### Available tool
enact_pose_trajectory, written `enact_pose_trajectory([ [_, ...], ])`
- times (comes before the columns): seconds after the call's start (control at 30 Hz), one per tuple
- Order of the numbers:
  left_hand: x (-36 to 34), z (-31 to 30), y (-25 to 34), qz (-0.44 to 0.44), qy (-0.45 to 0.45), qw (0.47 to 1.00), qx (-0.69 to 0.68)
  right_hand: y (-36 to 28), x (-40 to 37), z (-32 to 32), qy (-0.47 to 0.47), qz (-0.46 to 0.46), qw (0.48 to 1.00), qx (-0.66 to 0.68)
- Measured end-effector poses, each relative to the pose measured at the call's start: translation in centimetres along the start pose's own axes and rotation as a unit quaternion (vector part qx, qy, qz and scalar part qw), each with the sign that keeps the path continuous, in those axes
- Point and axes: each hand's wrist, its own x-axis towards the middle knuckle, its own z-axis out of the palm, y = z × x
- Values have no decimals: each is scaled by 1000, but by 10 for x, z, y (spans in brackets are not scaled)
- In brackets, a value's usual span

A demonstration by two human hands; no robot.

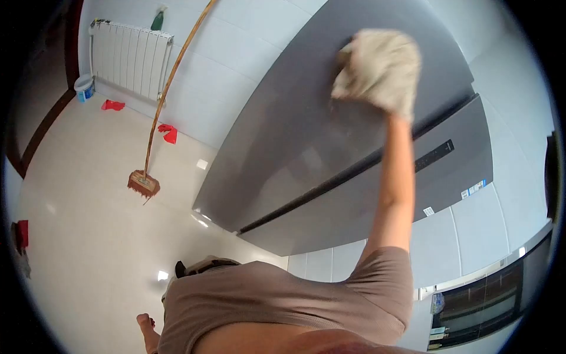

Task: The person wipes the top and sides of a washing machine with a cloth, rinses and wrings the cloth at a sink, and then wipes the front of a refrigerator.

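Note:
My right hand (377, 74) is raised on an outstretched arm. It presses a beige cloth (392, 65) against the upper part of a large grey refrigerator door (283, 118). The cloth covers most of the hand, and both are blurred by motion; a little of the fingers shows at the cloth's left side. Below the arm runs the dark gap between the doors, beside a black display strip (434, 156). My left hand is not in view.
A wooden-handled mop (144, 182) leans at the left, near red gloves (168, 133) on the tiled floor (82, 194). Behind stand a white radiator (130, 62), a green bottle (157, 20) and a bucket (84, 88). A dark-framed window (480, 301) is at lower right.

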Motion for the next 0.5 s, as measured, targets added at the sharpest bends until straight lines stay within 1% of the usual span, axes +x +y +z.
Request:
enact_pose_trajectory([
  [0.03,1,3,-2,-10,1,1000,-13,39,23,-4,96,-45,989,-100],
  [0.07,-1,7,-1,-13,0,1000,-26,59,56,-14,135,-40,981,-134],
  [0.17,-22,26,17,8,-16,999,-51,73,119,-23,162,3,968,-191],
  [0.2,-28,32,18,65,-23,997,-17,66,128,-20,165,11,966,-200],
  [0.23,-30,43,22,124,-31,992,17,55,134,-11,175,9,967,-188],
  [0.27,-20,51,18,127,-24,992,16,38,133,0,176,-2,969,-171],
  [0.33,-3,76,9,99,-45,993,44,-6,116,36,162,-30,978,-127],
  [0.4,9,81,3,69,-65,993,73,-54,85,76,127,-59,987,-74],
  [0.47,7,80,10,75,-47,993,84,-104,41,112,69,-75,995,-9],
  [0.5,3,80,12,76,-34,992,95,-129,12,126,24,-77,996,29],
])
